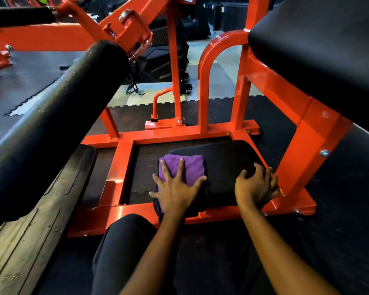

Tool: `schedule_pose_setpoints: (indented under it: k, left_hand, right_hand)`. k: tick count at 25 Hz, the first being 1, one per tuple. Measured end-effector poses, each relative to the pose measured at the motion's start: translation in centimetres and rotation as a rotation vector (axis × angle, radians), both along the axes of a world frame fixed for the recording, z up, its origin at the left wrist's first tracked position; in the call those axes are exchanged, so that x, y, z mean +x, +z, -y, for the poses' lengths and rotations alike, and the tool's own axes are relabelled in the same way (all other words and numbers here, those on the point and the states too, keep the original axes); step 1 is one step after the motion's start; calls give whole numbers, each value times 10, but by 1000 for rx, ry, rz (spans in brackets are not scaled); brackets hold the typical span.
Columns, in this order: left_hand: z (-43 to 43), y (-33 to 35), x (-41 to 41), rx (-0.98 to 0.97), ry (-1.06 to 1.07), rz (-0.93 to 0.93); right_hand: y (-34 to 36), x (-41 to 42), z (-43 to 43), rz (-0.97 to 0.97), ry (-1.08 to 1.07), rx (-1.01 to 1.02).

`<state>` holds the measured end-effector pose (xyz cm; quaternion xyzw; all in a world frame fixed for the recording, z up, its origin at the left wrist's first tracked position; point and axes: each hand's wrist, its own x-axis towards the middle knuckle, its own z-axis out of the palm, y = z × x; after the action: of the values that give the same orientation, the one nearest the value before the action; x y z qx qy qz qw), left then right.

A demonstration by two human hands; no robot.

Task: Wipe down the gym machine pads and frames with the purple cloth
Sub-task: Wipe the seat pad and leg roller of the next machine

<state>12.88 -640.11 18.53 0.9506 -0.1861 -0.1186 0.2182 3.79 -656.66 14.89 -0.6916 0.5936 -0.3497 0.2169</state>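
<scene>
Fingers of my left hand press spread flat on the purple cloth, at the left end of the low pad. Its bare surface runs rightward to my right hand, whose fingers are curled over the edge.

single head-worn wide-angle view, forward and steeply down, close above the low black pad and orange frame
</scene>
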Motion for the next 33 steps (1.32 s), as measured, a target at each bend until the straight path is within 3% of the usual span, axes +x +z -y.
schedule_pose_setpoints:
  k: [6, 9, 13, 20, 23, 30, 33]
  left_hand:
    - [24, -5, 21, 1, 184, 107]
    - [40, -9, 63, 46, 139, 152]
    - [49, 4, 113, -32, 31, 14]
    - [-12, -10, 13, -154, 28, 82]
    - [3, -14, 27, -108, 51, 172]
    - [80, -1, 138, 24, -67, 174]
    - [106, -1, 114, 57, -331, 286]
  right_hand:
    - [-5, 13, -2, -63, -123, -42]
    - [-10, 14, -2, -139, -144, -111]
    - [-6, 13, -3, -153, -143, -122]
    - [-3, 12, -6, -152, -144, -113]
    - [-6, 12, -5, -173, -156, -126]
    - [-8, 16, -6, -188, -170, -151]
    - [-9, 16, -5, -167, -171, -159]
